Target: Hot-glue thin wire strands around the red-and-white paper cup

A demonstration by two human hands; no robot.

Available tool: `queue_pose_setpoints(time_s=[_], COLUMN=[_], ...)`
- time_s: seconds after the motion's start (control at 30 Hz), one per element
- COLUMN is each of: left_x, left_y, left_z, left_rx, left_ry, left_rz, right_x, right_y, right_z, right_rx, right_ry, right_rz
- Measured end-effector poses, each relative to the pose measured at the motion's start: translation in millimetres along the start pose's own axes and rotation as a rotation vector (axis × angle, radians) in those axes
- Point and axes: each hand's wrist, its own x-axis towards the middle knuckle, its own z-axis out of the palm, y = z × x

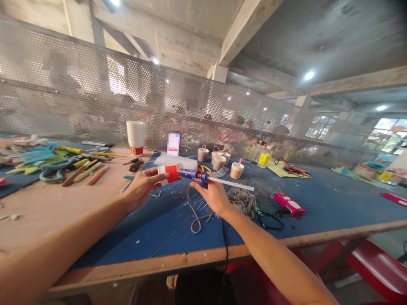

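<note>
My left hand is closed around a red and white paper cup, which lies tipped on its side in my grip. In my right hand is a blue glue gun, with a long clear glue stick poking out of its back end. The gun's nozzle points left and meets or nearly meets the cup's base; I cannot tell if they touch. Below my hands, thin wires and a loop of grey cord are scattered on the blue tabletop.
A stack of paper cups stands at the back left, near scissors and tools. Several small cord-handled buckets stand behind my hands. A cord heap and a pink box lie right. A power cable hangs over the front edge.
</note>
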Motion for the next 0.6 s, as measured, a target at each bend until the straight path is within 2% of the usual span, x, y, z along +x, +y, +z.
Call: queue_pose_setpoints(time_s=[0.6], left_x=[4.4], left_y=[-3.4], left_z=[-6.2], left_rx=[0.008], left_ry=[0.012], left_rz=[-0.001], right_x=[-0.2], right_y=[-0.3], right_z=[-0.5], right_rx=[-0.003], right_ry=[-0.01], right_rz=[0.008])
